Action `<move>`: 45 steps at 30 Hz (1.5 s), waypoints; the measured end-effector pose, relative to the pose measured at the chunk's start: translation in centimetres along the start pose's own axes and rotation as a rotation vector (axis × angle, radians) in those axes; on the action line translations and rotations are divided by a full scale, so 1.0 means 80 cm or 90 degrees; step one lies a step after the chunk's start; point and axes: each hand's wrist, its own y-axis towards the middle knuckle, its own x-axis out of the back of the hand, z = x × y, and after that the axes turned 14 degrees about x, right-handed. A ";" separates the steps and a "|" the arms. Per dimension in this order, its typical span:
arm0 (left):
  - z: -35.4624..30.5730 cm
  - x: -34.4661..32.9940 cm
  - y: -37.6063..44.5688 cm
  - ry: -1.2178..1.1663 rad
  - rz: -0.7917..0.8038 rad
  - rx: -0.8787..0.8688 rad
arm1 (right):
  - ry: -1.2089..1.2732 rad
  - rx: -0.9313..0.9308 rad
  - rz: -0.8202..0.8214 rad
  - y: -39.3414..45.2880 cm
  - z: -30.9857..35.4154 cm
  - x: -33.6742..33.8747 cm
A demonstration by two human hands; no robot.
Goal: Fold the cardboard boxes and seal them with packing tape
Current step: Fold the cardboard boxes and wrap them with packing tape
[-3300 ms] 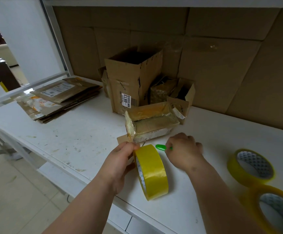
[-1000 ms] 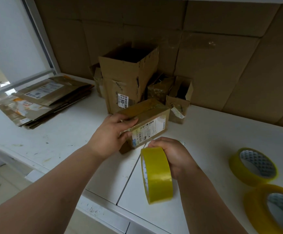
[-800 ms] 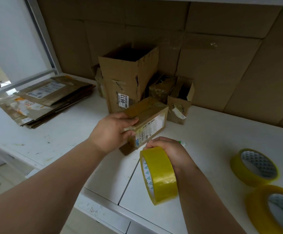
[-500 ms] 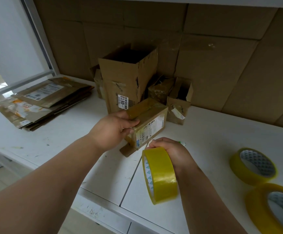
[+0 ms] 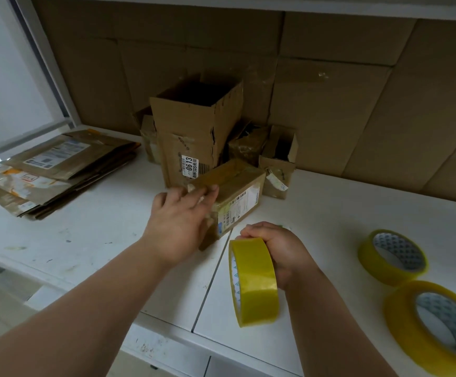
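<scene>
A small closed cardboard box (image 5: 237, 191) with a shipping label on its near side lies on the white table (image 5: 99, 227). My left hand (image 5: 179, 221) lies over the box's left end, its fingers stretched flat across the taped top edge. Just right of it, my right hand (image 5: 278, 246) grips a roll of yellow packing tape (image 5: 254, 281), held upright on edge above the table.
A tall open box (image 5: 194, 140) and smaller open boxes (image 5: 278, 161) stand behind against the cardboard-lined back wall. A pile of flattened boxes (image 5: 55, 170) lies at the left. Two more tape rolls, one (image 5: 392, 257) and another (image 5: 433, 325), lie at the right. The table's front edge runs close below my arms.
My left hand has loosened its hold on the box's end and now lies with fingers spread flat over the top. The right hand still holds the tape roll in about the same place.
</scene>
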 end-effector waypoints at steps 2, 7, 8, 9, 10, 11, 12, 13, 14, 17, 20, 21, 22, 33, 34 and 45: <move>-0.004 -0.013 -0.012 0.053 0.045 0.043 | 0.002 -0.002 -0.005 -0.003 0.000 -0.001; -0.009 -0.032 -0.018 -0.014 0.120 0.100 | 0.018 0.009 -0.011 -0.008 -0.001 0.000; -0.013 -0.031 -0.019 -0.057 0.125 0.114 | 0.017 0.012 -0.011 -0.009 0.000 0.000; -0.019 -0.027 -0.022 -0.094 0.118 0.137 | 0.014 0.016 -0.011 -0.010 0.001 0.000; -0.026 -0.021 -0.026 -0.128 0.083 0.167 | 0.011 0.021 -0.011 -0.011 0.001 0.001; -0.031 -0.014 -0.031 -0.164 0.030 0.198 | 0.009 0.026 -0.010 -0.013 0.002 0.002; -0.036 -0.008 -0.036 -0.208 -0.029 0.224 | 0.010 0.030 -0.009 -0.014 0.003 0.004; -0.040 -0.002 -0.040 -0.265 -0.083 0.230 | 0.011 0.034 -0.008 -0.015 0.003 0.005; -0.044 0.004 -0.043 -0.337 -0.098 0.222 | 0.012 0.038 -0.009 -0.016 0.003 0.006; -0.061 0.022 -0.041 -0.553 0.077 0.251 | 0.015 0.046 -0.007 -0.019 0.003 0.005; -0.070 0.028 -0.034 -0.614 0.221 0.274 | 0.024 0.068 0.002 -0.023 0.003 0.005; -0.072 0.029 -0.033 -0.613 0.236 0.282 | 0.020 0.076 0.003 -0.025 0.003 0.006; -0.073 0.031 -0.033 -0.617 0.249 0.295 | 0.017 0.082 0.003 -0.026 0.004 0.006; -0.088 0.042 -0.026 -0.603 0.329 0.394 | -0.212 0.203 0.020 -0.034 0.008 0.012; -0.090 0.042 -0.024 -0.600 0.334 0.399 | -0.268 0.224 0.010 -0.034 0.010 0.012; -0.102 0.042 -0.014 -0.599 0.427 0.427 | -0.822 0.365 -0.025 -0.042 0.029 0.012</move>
